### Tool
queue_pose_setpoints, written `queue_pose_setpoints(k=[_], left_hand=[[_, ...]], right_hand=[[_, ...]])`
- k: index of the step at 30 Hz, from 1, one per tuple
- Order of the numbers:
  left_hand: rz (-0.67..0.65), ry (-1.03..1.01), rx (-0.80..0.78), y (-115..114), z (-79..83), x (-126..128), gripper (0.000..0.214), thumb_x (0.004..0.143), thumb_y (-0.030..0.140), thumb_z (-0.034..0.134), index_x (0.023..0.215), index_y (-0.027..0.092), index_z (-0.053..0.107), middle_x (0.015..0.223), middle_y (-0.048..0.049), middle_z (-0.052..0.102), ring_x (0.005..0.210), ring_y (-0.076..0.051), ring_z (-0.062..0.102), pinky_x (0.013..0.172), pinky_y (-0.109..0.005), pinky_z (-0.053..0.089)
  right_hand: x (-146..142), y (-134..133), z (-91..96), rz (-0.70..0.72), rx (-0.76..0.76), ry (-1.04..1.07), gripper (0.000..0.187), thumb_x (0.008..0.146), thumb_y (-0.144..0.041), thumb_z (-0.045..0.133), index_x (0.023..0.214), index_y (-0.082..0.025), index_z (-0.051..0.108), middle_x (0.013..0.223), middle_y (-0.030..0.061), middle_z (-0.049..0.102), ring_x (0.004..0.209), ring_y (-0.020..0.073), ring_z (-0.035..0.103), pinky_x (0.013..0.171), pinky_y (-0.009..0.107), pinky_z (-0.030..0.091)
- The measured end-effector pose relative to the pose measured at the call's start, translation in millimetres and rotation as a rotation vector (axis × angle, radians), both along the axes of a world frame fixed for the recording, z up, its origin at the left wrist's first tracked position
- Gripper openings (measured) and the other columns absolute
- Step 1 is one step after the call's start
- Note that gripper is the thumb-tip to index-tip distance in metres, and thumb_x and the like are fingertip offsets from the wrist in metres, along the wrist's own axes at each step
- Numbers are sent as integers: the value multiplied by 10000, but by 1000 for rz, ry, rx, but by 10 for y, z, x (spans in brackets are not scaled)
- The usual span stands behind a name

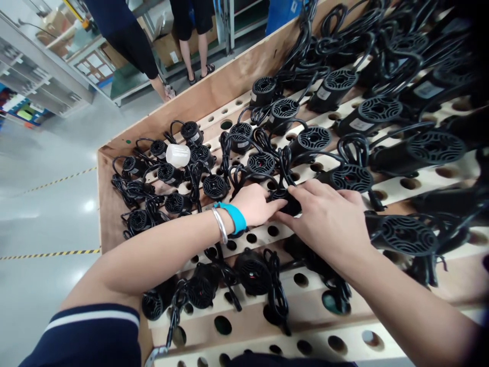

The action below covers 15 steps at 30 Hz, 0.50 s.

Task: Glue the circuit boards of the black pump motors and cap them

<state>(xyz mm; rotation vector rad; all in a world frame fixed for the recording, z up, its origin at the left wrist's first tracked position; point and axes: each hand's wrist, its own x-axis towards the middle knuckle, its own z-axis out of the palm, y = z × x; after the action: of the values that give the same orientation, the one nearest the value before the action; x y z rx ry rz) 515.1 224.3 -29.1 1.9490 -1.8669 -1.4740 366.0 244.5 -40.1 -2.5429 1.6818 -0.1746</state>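
Observation:
My left hand, with a blue band and a silver bangle at the wrist, closes on one side of a black cylindrical unit. From the other side my right hand grips the same unit, thumb and fingers bent around it. Most of that unit is hidden by my fingers. Just beyond it rises a tied black cable bundle. Similar units with slotted grille tops surround both hands, among them one grille-topped unit behind my left hand and another unit beyond my right.
Wooden slats with round holes carry several rows of corded units inside a plywood crate wall. A translucent white cup-like piece lies on units at the far left. Two people stand beyond the crate near shelving.

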Motion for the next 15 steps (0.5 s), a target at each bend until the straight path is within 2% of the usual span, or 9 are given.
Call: queue_pose_setpoints(k=[3,6,11,15], left_hand=[[35,38,15,-13,-47,18,411,842,405,610,516,178,507,490,14,501,529,-130,524,541,-266,414],[16,36,-1,-45,-50,45,443,808,396,643,465,183,462,449,35,417,499,-112,440,507,-269,343],[-6,70,16,-113,-69,68,420,776,423,669,474,183,500,450,40,419,503,-101,407,497,-256,324],[-15,62,15,-123,-88,81,443,773,428,672,456,182,485,453,41,407,509,-100,385,505,-260,317]], right_hand=[[-24,-8,1,48,-22,7,249,865,-390,615,880,-142,625,893,89,586,878,254,582,730,374,313],[-43,-23,-4,81,-38,12,270,845,-413,651,888,-148,627,884,82,579,875,256,583,708,362,321],[-72,-46,-38,137,-108,8,390,787,-432,722,982,-106,634,874,76,566,854,254,579,687,350,330],[-68,-45,-64,177,-161,-4,413,797,-465,704,957,-91,639,846,75,550,837,251,566,669,344,321]])
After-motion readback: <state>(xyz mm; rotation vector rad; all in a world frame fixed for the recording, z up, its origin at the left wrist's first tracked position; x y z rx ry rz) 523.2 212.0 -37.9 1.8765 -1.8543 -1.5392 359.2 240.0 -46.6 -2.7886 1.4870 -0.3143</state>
